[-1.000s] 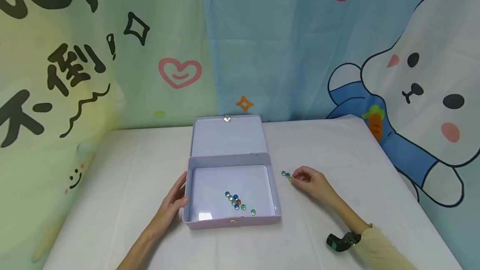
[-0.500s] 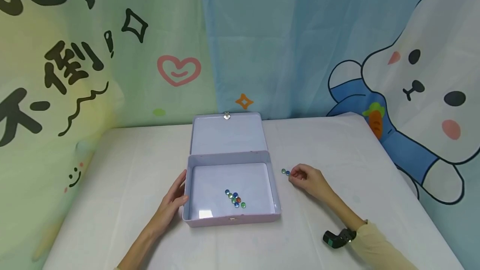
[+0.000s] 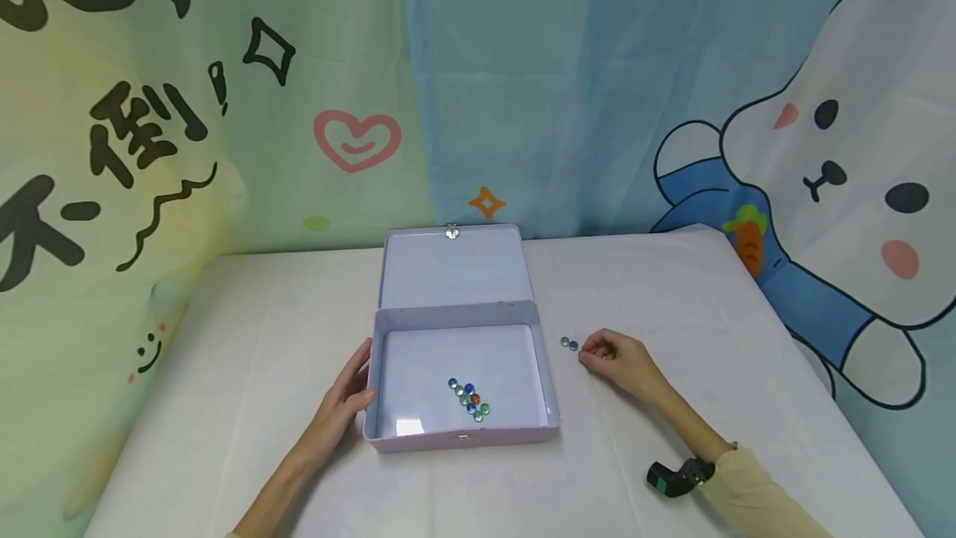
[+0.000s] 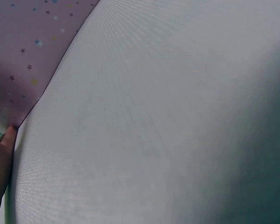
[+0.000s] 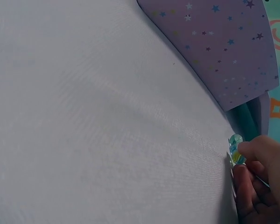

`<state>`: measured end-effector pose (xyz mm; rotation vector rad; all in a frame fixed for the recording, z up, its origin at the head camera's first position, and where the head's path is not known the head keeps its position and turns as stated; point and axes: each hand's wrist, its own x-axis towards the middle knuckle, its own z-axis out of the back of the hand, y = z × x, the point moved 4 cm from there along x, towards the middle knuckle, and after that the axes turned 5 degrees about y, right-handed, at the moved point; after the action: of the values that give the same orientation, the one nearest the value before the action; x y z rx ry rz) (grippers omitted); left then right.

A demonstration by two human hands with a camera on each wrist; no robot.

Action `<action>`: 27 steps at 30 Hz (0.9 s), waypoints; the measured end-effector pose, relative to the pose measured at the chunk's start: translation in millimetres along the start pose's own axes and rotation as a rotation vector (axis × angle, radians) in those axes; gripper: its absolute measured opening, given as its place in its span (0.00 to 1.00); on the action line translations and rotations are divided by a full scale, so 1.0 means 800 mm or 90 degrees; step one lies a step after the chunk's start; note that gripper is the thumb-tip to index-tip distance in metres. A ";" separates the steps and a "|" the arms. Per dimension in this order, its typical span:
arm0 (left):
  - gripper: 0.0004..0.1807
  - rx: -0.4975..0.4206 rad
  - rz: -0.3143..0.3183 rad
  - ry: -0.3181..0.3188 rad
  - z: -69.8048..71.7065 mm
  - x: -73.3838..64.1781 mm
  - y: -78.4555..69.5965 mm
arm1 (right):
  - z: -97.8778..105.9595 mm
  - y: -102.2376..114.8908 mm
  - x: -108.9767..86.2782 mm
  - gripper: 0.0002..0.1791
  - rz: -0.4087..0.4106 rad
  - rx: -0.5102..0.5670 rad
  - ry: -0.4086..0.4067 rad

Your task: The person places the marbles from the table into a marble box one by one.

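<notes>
R. hand pinches round yellow-green glass marble, approx. 3 o'clock of lilac rectangular metal-looking box; L. hand, fingers extended, touches box at 9 o'clock. Marble's prob. light, hard, slippery: grip mid-girth.

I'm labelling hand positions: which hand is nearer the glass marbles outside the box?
Right. The right hand is beside those marbles; the left hand is across the box, at its left side.

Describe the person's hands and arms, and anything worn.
The left hand and right hand are ungloved. A pale yellow sleeve covers part of the right arm, and a black device with a green patch sits beside its edge.
</notes>
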<state>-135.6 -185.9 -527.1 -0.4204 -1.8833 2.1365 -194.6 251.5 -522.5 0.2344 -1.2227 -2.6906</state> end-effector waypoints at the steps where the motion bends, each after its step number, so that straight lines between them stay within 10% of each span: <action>1: 0.36 -0.001 -0.001 0.001 0.000 0.000 0.000 | 0.001 0.000 0.000 0.08 -0.003 0.003 0.003; 27: 0.37 -0.014 -0.010 0.006 0.000 -0.001 0.000 | 0.011 -0.001 -0.002 0.11 -0.062 0.040 0.013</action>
<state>-135.0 -185.7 -527.5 -0.4181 -1.8995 2.1025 -195.2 258.9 -517.1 0.3380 -1.3246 -2.7256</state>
